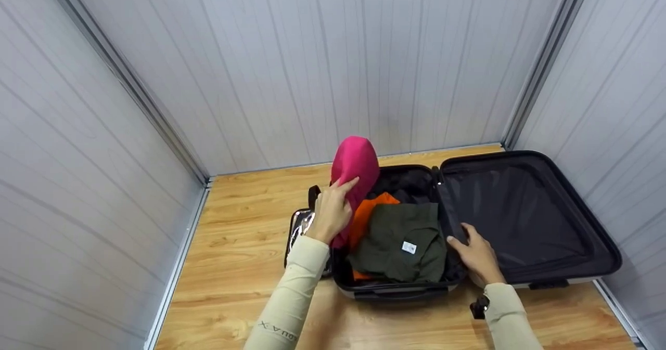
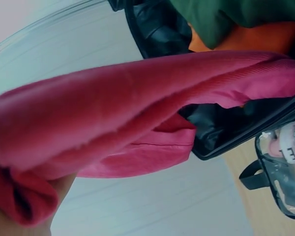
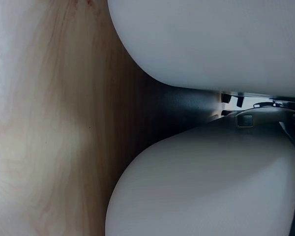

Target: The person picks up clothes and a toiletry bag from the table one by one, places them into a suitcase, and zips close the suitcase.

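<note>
A pink garment (image 1: 359, 165) is gripped by the left hand (image 1: 331, 209), the forefinger laid along the cloth and the other fingers curled. The garment is held over the left edge of the suitcase base (image 1: 398, 294); its upper end is raised near the rear left corner, and its lower end hangs down along the left rim, just beside an orange garment (image 1: 363, 217).

The right hand (image 1: 477, 254) is placed at the right edge of the base, near the front right corner, with thumb and forefinger spread apart; whether the rim is gripped cannot be told, the remaining fingers being hidden.

A dark green garment (image 1: 395, 225), marked by a white label (image 1: 409, 247), is laid folded inside the base, and the orange garment is partly covered by it. The lid (image 1: 504, 209) is laid back to the right on the wooden floor (image 1: 239, 267). In the right wrist view, pale outer shells are seen, with a metal hinge (image 3: 265, 117) between them.

A clear pouch (image 1: 297, 230) is set beside the left edge of the base; a bottle (image 2: 291, 142) is seen within it.
</note>
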The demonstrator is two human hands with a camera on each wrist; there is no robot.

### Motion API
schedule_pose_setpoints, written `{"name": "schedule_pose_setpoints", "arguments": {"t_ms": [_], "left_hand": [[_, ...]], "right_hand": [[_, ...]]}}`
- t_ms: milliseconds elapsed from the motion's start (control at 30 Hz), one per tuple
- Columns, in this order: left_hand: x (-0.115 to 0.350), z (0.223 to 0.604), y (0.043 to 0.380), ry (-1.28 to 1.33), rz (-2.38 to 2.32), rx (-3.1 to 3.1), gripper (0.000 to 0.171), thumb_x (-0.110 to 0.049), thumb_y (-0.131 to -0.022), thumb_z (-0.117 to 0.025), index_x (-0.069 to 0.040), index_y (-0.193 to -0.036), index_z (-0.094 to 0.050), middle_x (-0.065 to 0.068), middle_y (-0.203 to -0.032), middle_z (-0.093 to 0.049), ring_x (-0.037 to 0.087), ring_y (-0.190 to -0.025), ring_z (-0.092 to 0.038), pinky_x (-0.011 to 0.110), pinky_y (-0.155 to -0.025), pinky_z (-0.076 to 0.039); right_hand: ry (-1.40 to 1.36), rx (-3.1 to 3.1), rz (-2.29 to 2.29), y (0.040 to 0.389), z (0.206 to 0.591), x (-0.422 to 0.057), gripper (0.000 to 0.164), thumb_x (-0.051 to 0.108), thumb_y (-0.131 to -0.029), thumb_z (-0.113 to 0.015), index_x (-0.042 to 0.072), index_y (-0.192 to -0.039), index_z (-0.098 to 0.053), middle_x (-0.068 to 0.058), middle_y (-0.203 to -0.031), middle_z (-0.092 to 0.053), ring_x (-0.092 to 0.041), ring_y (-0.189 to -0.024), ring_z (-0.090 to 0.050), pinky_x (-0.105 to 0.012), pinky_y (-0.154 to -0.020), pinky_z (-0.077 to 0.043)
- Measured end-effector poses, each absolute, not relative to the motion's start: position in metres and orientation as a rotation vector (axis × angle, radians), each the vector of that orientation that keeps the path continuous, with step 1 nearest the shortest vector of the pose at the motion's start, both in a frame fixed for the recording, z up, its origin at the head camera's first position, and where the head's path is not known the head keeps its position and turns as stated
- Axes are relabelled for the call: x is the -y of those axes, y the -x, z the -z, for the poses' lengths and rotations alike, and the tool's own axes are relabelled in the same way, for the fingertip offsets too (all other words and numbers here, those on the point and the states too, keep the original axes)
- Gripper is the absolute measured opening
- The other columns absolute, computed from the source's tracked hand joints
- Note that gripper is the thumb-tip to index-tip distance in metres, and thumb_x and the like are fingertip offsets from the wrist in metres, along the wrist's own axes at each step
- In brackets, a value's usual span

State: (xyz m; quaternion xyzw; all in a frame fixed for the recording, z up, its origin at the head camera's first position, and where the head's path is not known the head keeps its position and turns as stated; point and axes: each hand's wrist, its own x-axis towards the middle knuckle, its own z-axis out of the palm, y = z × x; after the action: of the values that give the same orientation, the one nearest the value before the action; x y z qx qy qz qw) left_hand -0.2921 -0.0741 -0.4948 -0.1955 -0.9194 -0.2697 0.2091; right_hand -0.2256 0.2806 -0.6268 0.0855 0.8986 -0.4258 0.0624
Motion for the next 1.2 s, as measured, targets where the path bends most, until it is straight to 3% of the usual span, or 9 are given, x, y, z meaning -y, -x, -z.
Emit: {"name": "schedule_pose_setpoints", "arguments": {"t_ms": [200,467,1000,1200], "left_hand": [[0.069,0.507,0.293,0.549,0.743,2.597,0.062,0.009,-0.084,-0.053,-0.019,-0.137,-0.068,0.011,-0.142,-0.064,0.033,-0.072,-0.069,0.044,-0.064,-0.058],[0.063,0.52,0.293,0.535,0.713,2.617,0.062,0.008,-0.083,-0.055,-0.021,-0.135,-0.069,0.012,-0.141,-0.065,0.037,-0.09,-0.073,0.047,-0.075,-0.059],[0.053,0.528,0.294,0.504,0.747,2.66,0.06,0.006,-0.084,-0.054,-0.022,-0.135,-0.069,0.005,-0.14,-0.066,0.038,-0.08,-0.073,0.047,-0.069,-0.059],[0.047,0.531,0.292,0.522,0.739,2.667,0.06,0.006,-0.084,-0.055,-0.021,-0.136,-0.068,0.01,-0.143,-0.064,0.038,-0.084,-0.074,0.046,-0.069,-0.059]], "right_hand": [[-0.268,-2.717,1.286,0.225,0.627,-0.281,0.079,0.049,-0.104,-0.052,0.008,-0.163,-0.02,-0.033,-0.161,-0.031,-0.053,-0.142,-0.038,-0.065,-0.113,-0.035],[-0.26,-2.751,1.255,0.225,0.628,-0.281,0.079,0.05,-0.103,-0.053,0.007,-0.162,-0.023,-0.033,-0.159,-0.034,-0.054,-0.14,-0.04,-0.065,-0.112,-0.036],[-0.271,-2.689,1.31,0.225,0.628,-0.28,0.081,0.051,-0.103,-0.053,0.01,-0.164,-0.019,-0.031,-0.163,-0.027,-0.053,-0.144,-0.035,-0.065,-0.115,-0.032],[-0.274,-2.689,1.313,0.225,0.627,-0.28,0.081,0.052,-0.103,-0.053,0.01,-0.164,-0.02,-0.032,-0.162,-0.029,-0.053,-0.144,-0.036,-0.065,-0.114,-0.033]]}}
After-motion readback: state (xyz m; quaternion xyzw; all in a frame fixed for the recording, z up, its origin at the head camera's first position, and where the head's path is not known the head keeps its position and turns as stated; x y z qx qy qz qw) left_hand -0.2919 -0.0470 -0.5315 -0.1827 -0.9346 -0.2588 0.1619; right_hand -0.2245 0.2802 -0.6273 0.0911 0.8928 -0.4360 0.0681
